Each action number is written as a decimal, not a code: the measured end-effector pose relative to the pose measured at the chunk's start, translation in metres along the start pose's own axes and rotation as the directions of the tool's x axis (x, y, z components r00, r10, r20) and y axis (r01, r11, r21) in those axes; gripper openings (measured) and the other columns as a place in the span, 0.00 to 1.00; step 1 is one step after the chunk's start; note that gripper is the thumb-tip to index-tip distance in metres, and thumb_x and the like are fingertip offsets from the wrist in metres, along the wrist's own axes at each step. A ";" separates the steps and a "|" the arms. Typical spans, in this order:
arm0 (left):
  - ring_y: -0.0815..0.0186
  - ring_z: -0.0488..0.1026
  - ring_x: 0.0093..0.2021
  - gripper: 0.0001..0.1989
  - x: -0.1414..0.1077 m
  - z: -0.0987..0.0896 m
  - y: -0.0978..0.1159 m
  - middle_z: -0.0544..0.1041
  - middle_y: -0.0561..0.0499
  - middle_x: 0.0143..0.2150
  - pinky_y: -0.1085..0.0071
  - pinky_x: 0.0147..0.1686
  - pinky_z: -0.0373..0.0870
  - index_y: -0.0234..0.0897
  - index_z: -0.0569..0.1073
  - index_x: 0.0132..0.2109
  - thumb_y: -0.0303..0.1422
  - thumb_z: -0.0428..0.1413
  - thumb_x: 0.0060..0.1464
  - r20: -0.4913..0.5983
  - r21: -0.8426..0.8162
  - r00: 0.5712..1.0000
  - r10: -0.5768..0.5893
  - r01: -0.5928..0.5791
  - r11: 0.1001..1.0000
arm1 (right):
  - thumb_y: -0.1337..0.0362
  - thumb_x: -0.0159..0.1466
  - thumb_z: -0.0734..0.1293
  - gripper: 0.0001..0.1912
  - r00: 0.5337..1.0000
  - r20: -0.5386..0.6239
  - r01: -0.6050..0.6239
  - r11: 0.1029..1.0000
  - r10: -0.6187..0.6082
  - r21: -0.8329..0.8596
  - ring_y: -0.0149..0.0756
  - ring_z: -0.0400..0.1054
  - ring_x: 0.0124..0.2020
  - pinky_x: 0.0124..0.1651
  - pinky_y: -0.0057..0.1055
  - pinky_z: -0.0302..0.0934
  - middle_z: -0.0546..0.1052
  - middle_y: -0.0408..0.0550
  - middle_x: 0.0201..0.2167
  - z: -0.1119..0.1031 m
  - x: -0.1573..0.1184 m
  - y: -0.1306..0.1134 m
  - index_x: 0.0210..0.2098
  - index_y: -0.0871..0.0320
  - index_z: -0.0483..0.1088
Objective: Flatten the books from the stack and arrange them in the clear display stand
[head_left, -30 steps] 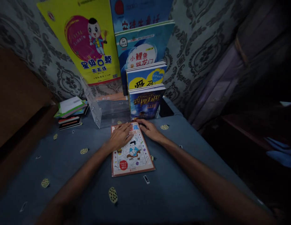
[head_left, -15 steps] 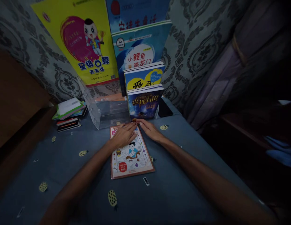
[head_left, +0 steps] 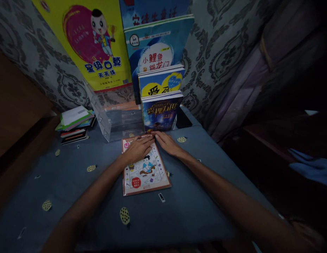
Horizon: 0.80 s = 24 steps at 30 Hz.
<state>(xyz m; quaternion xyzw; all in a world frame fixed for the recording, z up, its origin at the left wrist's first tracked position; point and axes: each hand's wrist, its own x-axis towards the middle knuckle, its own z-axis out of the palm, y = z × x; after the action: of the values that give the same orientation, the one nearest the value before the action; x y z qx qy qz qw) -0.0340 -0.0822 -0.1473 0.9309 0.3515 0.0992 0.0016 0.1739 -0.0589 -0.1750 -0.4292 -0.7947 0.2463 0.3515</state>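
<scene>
A thin book with a reddish border and a seated figure on its cover (head_left: 144, 177) lies flat on the blue tablecloth. Across its upper part rests my left hand (head_left: 139, 149), fingers stretched out to the right and holding nothing. My right hand (head_left: 165, 142) lies at the book's upper right corner, its extended fingers meeting the left fingertips there. Just beyond the fingertips, a dark blue book (head_left: 160, 114) stands upright at the front of the stepped row in a clear acrylic rack (head_left: 123, 128).
Behind stand a yellow workbook (head_left: 84, 42), a teal book (head_left: 158, 44) and a yellow-and-blue book (head_left: 160, 82). A stack of books (head_left: 75, 119) lies left of the rack, a black flat object (head_left: 183, 118) right of it. Patterned wall and curtain (head_left: 247, 77) bound the table.
The view has shifted slightly, so the whole scene sits a little higher and further left. My hands remain at the top of the flat book, almost unmoved.
</scene>
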 end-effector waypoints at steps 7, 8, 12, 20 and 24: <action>0.58 0.62 0.69 0.21 -0.011 -0.007 0.011 0.67 0.44 0.68 0.50 0.66 0.55 0.41 0.67 0.66 0.36 0.42 0.71 0.046 -0.050 0.997 0.061 -0.059 0.997 | 0.59 0.74 0.52 0.21 1.000 0.006 0.012 0.999 -0.012 -0.053 0.43 0.70 0.56 0.61 0.45 0.63 0.78 0.51 0.54 0.000 -0.001 0.000 0.58 0.53 0.70; 0.59 0.62 0.69 0.21 -0.013 -0.008 0.013 0.67 0.44 0.68 0.50 0.66 0.55 0.41 0.67 0.66 0.36 0.42 0.71 0.047 -0.060 0.997 0.069 -0.066 0.996 | 0.58 0.74 0.52 0.21 1.000 0.006 0.012 0.998 -0.012 -0.057 0.44 0.70 0.56 0.61 0.45 0.63 0.78 0.51 0.54 0.001 -0.001 0.000 0.58 0.53 0.70; 0.59 0.62 0.69 0.21 -0.021 -0.009 0.022 0.67 0.45 0.69 0.50 0.67 0.53 0.42 0.68 0.65 0.36 0.42 0.71 0.045 -0.094 0.995 0.086 -0.082 0.992 | 0.59 0.73 0.54 0.20 1.000 0.005 0.013 0.998 -0.013 -0.055 0.45 0.70 0.56 0.61 0.44 0.63 0.78 0.52 0.54 0.000 -0.001 -0.002 0.57 0.55 0.70; 0.60 0.62 0.69 0.21 -0.036 -0.013 0.041 0.67 0.44 0.68 0.48 0.68 0.51 0.43 0.67 0.66 0.38 0.41 0.72 0.045 -0.113 0.980 0.195 -0.188 0.976 | 0.61 0.72 0.56 0.20 0.999 0.025 0.035 0.995 -0.033 -0.089 0.46 0.69 0.56 0.61 0.46 0.62 0.77 0.55 0.55 -0.001 -0.002 -0.009 0.57 0.59 0.70; 0.59 0.61 0.70 0.21 -0.045 -0.017 0.053 0.67 0.46 0.69 0.48 0.68 0.52 0.44 0.67 0.65 0.37 0.41 0.73 0.053 -0.142 0.967 0.251 -0.241 0.960 | 0.61 0.71 0.57 0.19 0.999 0.029 0.034 0.994 -0.031 -0.105 0.47 0.69 0.57 0.61 0.47 0.62 0.77 0.54 0.55 -0.002 -0.002 -0.010 0.57 0.57 0.71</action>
<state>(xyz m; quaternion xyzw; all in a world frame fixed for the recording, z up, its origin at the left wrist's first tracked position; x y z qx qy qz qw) -0.0353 -0.1522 -0.1350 0.9681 0.2253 0.0893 0.0641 0.1706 -0.0655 -0.1675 -0.4307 -0.8182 0.2042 0.3214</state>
